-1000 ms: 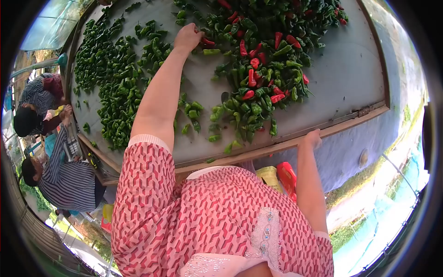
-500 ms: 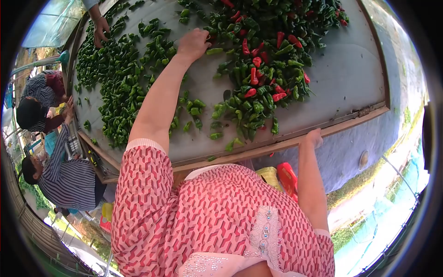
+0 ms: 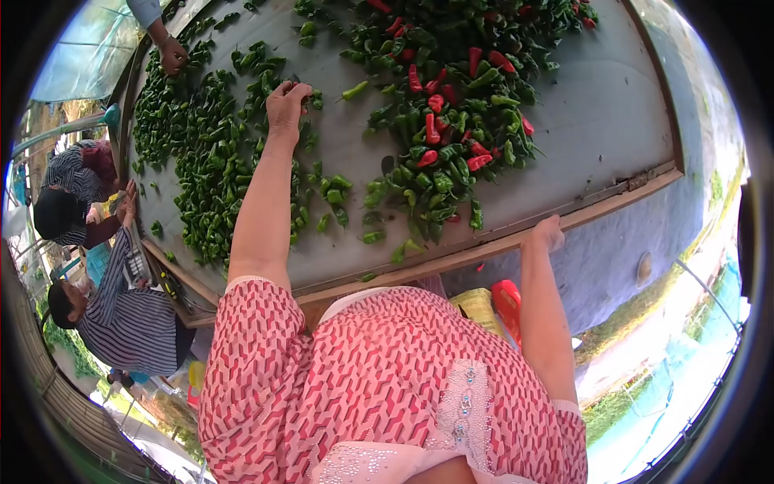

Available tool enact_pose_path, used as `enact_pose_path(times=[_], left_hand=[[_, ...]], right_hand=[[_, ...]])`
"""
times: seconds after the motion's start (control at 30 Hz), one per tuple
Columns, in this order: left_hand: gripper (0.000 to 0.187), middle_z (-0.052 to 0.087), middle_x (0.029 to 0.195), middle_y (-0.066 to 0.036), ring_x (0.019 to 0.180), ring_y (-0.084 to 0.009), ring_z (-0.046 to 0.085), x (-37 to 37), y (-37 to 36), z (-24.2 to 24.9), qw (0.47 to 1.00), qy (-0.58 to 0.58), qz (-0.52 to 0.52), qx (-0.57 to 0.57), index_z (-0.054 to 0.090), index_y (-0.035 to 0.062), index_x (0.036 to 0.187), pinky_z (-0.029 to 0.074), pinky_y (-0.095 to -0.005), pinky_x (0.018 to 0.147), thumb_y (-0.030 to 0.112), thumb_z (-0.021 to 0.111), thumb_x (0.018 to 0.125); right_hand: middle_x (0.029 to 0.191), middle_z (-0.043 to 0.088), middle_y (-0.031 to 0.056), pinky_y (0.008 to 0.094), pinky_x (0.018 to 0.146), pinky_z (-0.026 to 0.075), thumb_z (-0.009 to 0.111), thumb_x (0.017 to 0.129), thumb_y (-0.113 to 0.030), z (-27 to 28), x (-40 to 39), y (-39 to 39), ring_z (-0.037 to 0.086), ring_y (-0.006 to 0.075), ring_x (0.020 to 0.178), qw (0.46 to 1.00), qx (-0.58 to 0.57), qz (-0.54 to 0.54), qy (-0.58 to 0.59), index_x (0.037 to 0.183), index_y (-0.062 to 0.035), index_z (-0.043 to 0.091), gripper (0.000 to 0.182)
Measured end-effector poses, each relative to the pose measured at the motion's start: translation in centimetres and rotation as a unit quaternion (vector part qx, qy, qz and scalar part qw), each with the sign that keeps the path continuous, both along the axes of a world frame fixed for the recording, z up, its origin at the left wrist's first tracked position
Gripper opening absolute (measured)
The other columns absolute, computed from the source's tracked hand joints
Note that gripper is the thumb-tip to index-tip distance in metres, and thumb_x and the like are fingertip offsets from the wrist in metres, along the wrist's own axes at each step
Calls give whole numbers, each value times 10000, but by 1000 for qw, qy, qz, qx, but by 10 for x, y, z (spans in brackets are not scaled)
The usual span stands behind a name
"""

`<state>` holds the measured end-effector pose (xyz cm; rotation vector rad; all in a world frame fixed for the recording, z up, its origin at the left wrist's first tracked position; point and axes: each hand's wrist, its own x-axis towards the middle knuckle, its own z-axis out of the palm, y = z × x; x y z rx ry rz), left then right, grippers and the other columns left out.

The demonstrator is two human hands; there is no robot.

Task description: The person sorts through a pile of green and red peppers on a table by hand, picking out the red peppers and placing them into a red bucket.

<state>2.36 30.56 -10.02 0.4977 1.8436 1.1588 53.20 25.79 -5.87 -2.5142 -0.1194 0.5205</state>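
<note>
Left grip (image 3: 288,105) loosely curled beside green peppers (image 3: 211,149)

A grey counter (image 3: 597,105) with a wooden rim (image 3: 617,200) is carrying two masses of peppers. Left of the left hand (image 3: 286,109), green peppers (image 3: 205,173) are lying in a long spread. Right of it, beyond the right hand (image 3: 546,234), a thicker heap (image 3: 442,183) is mixing green with red peppers (image 3: 431,129). Stray green ones are lying between.
</note>
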Motion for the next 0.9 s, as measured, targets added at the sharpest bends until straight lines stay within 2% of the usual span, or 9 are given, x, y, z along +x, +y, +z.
enact_pose_path(times=[0.1,0.13,0.23,0.3,0.33,0.37,0.47,0.57,0.9], left_hand=[[100,675,782,-18,660,-111,639,22,-8,39,978,-182,61,83,643,96,903,512,-287,551,90,677,810],[188,641,720,-27,612,-115,608,27,-5,31,976,-190,35,97,642,73,926,508,-286,532,97,740,768],[299,663,738,-50,651,-109,630,60,21,37,991,-106,-77,-7,653,47,984,499,-263,543,175,797,755],[451,676,742,-77,723,-140,666,93,48,36,993,11,-99,-65,666,4,1009,519,-290,586,315,836,730],[504,652,727,-70,670,-157,647,107,60,25,984,112,-138,-27,659,3,994,511,-302,562,383,837,715],[561,628,712,-63,618,-174,629,121,70,16,961,213,-175,12,652,1,979,503,-313,538,451,838,700],[698,683,796,-117,730,-269,682,164,89,52,848,406,-325,-100,654,-9,940,540,-377,619,618,783,661],[771,700,897,-153,858,-329,682,182,94,40,838,416,-333,-117,654,-9,920,548,-419,711,698,744,625],[571,670,964,-130,948,-331,632,156,80,25,806,410,-420,-75,625,38,940,508,-430,798,478,822,633]], right_hand=[[1228,588,282,435,900,511,575,893,-297,11,-5,3,616,388,1067,999,4,-17,34,1177,189,523,565],[1230,587,279,436,899,510,574,893,-297,8,-3,3,615,388,1068,999,5,-19,39,1184,186,520,566],[1231,588,273,440,893,509,573,891,-292,-12,11,-2,615,384,1066,999,14,-14,37,1190,178,521,559],[1183,605,284,449,860,514,556,879,-297,-14,14,-2,626,393,1023,1000,18,-7,21,1152,179,540,549],[1135,620,296,456,829,520,538,868,-304,-9,7,-2,637,403,980,1000,18,-4,8,1115,182,556,546],[1088,635,309,464,799,526,521,857,-312,-6,4,-1,649,413,938,1000,19,-1,-5,1077,186,573,546],[1073,638,311,467,792,522,525,855,-311,-21,15,-3,650,409,936,1000,28,0,-6,1054,185,583,537],[1065,642,309,470,786,519,529,857,-311,-18,11,-2,653,401,932,999,24,5,-38,1042,183,593,532],[1058,648,298,462,806,519,530,864,-301,-2,2,1,652,398,934,1000,30,-5,7,1045,186,588,523]])
